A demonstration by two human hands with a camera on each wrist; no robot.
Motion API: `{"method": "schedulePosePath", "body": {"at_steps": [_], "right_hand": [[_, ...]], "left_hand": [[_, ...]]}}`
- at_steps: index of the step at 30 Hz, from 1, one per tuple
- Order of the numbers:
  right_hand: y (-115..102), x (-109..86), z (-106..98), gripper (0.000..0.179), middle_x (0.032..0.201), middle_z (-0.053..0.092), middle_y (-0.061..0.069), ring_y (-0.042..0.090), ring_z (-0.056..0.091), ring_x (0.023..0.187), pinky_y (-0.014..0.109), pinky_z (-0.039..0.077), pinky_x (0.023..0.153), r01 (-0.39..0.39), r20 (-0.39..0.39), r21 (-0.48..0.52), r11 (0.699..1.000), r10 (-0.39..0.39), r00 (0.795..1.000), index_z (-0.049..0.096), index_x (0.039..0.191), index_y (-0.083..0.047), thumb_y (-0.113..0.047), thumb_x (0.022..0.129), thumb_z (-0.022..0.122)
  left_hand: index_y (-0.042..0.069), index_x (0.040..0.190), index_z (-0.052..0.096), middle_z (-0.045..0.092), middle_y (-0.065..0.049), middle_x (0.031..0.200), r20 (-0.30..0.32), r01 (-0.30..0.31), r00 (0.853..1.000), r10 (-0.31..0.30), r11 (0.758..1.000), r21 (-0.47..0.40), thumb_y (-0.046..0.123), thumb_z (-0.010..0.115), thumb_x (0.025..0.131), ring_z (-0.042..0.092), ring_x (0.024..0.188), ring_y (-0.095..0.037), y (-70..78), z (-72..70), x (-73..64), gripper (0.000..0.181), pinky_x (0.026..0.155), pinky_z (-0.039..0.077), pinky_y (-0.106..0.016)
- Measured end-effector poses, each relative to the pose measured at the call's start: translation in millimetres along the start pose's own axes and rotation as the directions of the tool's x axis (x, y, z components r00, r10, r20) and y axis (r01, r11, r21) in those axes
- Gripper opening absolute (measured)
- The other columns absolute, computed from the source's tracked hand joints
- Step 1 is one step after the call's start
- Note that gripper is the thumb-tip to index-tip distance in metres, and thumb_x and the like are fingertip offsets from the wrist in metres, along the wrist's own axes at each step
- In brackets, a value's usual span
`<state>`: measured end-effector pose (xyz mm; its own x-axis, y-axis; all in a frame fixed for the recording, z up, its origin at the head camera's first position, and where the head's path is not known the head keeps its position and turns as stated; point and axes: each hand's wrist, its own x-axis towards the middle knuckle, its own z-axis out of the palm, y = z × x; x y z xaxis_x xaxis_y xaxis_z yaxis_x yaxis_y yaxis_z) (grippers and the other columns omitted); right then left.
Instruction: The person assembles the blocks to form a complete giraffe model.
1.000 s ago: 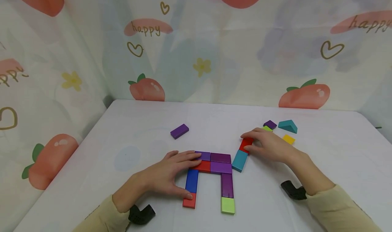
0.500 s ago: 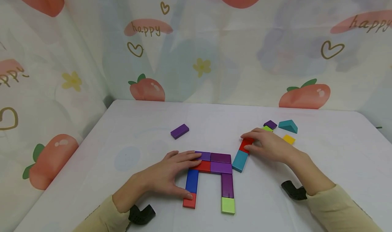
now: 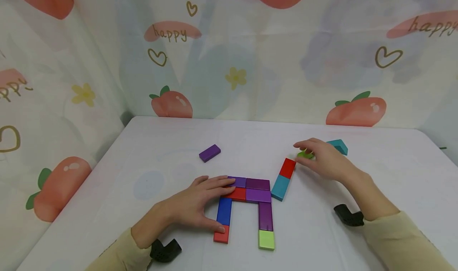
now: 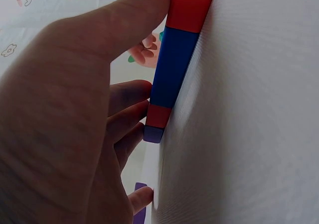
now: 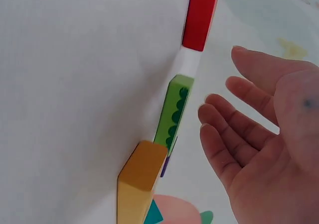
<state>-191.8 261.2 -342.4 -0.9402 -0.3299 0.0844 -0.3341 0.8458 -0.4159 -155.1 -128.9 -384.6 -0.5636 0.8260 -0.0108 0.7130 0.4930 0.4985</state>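
Note:
My left hand (image 3: 195, 203) rests on flat blocks with its fingers extended. Its thumb touches a red block (image 3: 221, 237) below a blue block (image 3: 224, 212), and the fingertips lie over another red block (image 3: 239, 194) and a violet one (image 3: 240, 182). These join purple blocks (image 3: 258, 196) and a light green block (image 3: 266, 240) in a two-legged shape. At its right corner slants a teal block (image 3: 280, 188), with a red block (image 3: 288, 168) end to end. My right hand (image 3: 327, 159) hovers with loosely bent fingers beside a green block (image 5: 173, 109), holding nothing.
A purple block (image 3: 210, 153) lies alone towards the back. Behind the right hand sits a teal wedge (image 3: 339, 146); a yellow block (image 5: 141, 174) shows near the green one in the right wrist view. A printed curtain (image 3: 272, 76) hangs behind the table (image 3: 161, 139).
My right hand has let go of the slanted red block and moved back and right, over the green block. The left hand stays put.

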Motion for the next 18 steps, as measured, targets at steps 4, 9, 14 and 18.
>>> {"method": "schedulePosePath", "body": {"at_steps": [4,9,14,18], "right_hand": [[9,2.1,-3,0.045,0.125,0.058,0.024,0.039,0.059,0.106,0.056,0.052,0.09,-0.049,0.007,-0.022,0.999,0.049,0.999,0.061,0.132,0.002,-0.022,0.095,0.071],[17,1.1,-4,0.05,0.121,0.056,0.025,0.04,0.056,0.106,0.057,0.05,0.09,-0.106,0.015,-0.03,0.994,0.107,0.994,0.059,0.132,0.004,-0.024,0.094,0.072],[25,1.5,-4,0.057,0.127,0.051,0.03,0.044,0.052,0.112,0.061,0.048,0.092,-0.134,0.029,-0.061,0.989,0.136,0.99,0.057,0.133,0.006,-0.03,0.092,0.073],[26,2.3,-3,0.063,0.13,0.048,0.033,0.048,0.05,0.114,0.062,0.048,0.092,-0.154,0.041,-0.096,0.983,0.159,0.986,0.056,0.134,0.006,-0.034,0.09,0.075]], "left_hand": [[0.02,0.156,0.042,0.023,0.012,0.164,0.0,0.001,1.0,-0.001,1.0,-0.004,0.063,0.073,0.083,0.012,0.151,-0.008,0.4,0.0,-0.4,0.09,0.119,0.01,-0.054],[0.02,0.156,0.042,0.023,0.013,0.164,0.002,0.003,1.0,-0.003,1.0,-0.003,0.063,0.073,0.083,0.012,0.151,-0.008,0.6,-0.1,-0.5,0.09,0.119,0.01,-0.054],[0.02,0.155,0.043,0.023,0.013,0.164,0.0,0.0,1.0,0.0,1.0,-0.003,0.063,0.073,0.083,0.012,0.151,-0.008,0.4,0.0,-0.8,0.09,0.119,0.01,-0.054],[0.02,0.155,0.043,0.023,0.013,0.164,0.002,0.005,1.0,-0.005,1.0,-0.004,0.063,0.073,0.083,0.012,0.151,-0.008,0.4,0.3,-1.2,0.09,0.119,0.009,-0.054]]}}
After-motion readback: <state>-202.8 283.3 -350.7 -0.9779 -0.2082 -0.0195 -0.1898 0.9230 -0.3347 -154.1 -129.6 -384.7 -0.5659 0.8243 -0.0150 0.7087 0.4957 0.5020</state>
